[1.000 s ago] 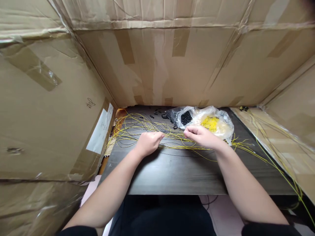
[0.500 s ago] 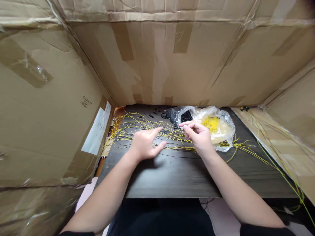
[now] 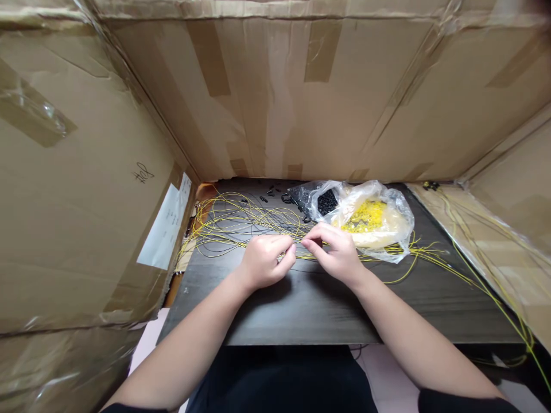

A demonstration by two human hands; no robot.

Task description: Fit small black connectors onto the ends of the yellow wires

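Note:
My left hand (image 3: pixel 269 261) is closed in a pinch, thumb against forefinger, above the bundle of thin yellow and black wires (image 3: pixel 232 215). Facing it with a small gap, my right hand (image 3: pixel 331 249) also pinches with thumb and forefinger. Whatever sits between the fingertips of either hand is too small to make out. Just beyond my right hand lies a clear plastic bag (image 3: pixel 398 223) with small yellow pieces (image 3: pixel 365 217) in it. Beside it another clear bag (image 3: pixel 301 192) holds small black pieces (image 3: pixel 327 202).
Several loose black pieces (image 3: pixel 263 198) lie at the back of the dark table (image 3: pixel 310 315). Cardboard walls (image 3: pixel 275 115) enclose the back and both sides. More yellow wires (image 3: pixel 467 223) run along the right side, with black and yellow ends (image 3: pixel 430 185) at the back.
My left hand has gone from fingers apart to a pinch and moved right. My right hand has come down and left, so the fingertips are now close together.

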